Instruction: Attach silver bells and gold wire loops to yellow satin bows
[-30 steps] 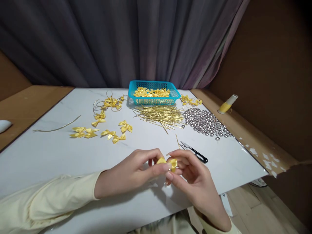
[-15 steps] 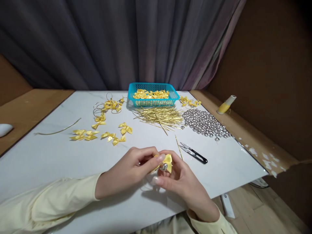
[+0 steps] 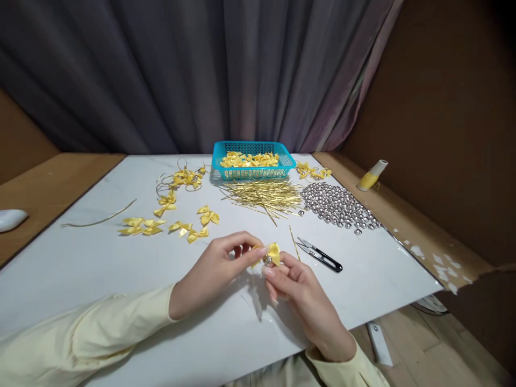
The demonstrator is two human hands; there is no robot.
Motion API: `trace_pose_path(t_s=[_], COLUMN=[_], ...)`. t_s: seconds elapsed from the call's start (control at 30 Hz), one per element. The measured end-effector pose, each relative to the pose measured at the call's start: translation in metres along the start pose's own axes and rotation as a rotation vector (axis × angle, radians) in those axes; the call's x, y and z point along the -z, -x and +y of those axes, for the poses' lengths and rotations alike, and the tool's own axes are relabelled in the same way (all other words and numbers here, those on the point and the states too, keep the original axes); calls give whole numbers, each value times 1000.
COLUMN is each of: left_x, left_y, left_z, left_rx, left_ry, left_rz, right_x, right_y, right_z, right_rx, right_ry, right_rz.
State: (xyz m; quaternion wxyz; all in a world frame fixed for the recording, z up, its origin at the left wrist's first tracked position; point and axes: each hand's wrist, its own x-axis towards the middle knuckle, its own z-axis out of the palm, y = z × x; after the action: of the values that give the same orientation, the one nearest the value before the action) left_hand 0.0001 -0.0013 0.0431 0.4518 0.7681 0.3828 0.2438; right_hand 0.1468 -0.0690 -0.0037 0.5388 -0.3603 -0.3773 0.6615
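Between my two hands, raised a little over the white table, is a yellow ribbon bow point(image 3: 274, 252) with a silver bell point(image 3: 267, 260) at its middle. My left hand point(image 3: 226, 263) is closed, its thumb and fingers pinching the bow from the left. From the right, my right hand point(image 3: 298, 287) is also closed, with the thumb at the bell's lower side and fingertips behind the bow. Part of the bow is hidden by the left fingers. Just beyond my right hand lie a short gold cord point(image 3: 294, 242) and black-handled thread snips point(image 3: 320, 255).
A blue basket point(image 3: 253, 173) of yellow bows stands at the back. In front lie gold cords point(image 3: 262, 196), with silver bells point(image 3: 338, 206) piled to their right. Loose bows point(image 3: 192, 233) and bows with looped cord point(image 3: 186, 177) lie left. A yellow thread spool point(image 3: 371, 176) stands at right.
Both hands have risen slightly away from me with the bow and bell. My right thumb has moved up to the bell, and the right fingers have closed in.
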Motion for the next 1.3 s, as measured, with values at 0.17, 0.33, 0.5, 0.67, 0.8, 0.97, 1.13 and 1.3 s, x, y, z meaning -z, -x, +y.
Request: trace_pose_path(t_s=[0.17,0.33,0.5,0.67,0.8,0.97,1.13,1.3], left_x=[0,-2,-1,0,1,1,0,0], left_y=[-3,-3,-2,0,2,2,4,5], left_z=[-1,2,5,7,10,11,10,11], left_rx=[7,109,114,136,154,172,171,149], left_ry=[111,195,223,241,229,239,243,281], left_rz=[-3,-41,-59,-65,-51,-66,-93,-88], right_x=[5,8,9,9,10,9,8,7], right_y=[-1,0,-1,0,3,5,4,5], right_z=[-2,-2,-1,-2,-5,-3,0,-3], right_rx=[-38,-56,86,72,8,11,66,123], right_ry=[50,48,193,24,150,349,457,533], right_rz=[-43,-81,4,-36,-83,-46,-39,-49])
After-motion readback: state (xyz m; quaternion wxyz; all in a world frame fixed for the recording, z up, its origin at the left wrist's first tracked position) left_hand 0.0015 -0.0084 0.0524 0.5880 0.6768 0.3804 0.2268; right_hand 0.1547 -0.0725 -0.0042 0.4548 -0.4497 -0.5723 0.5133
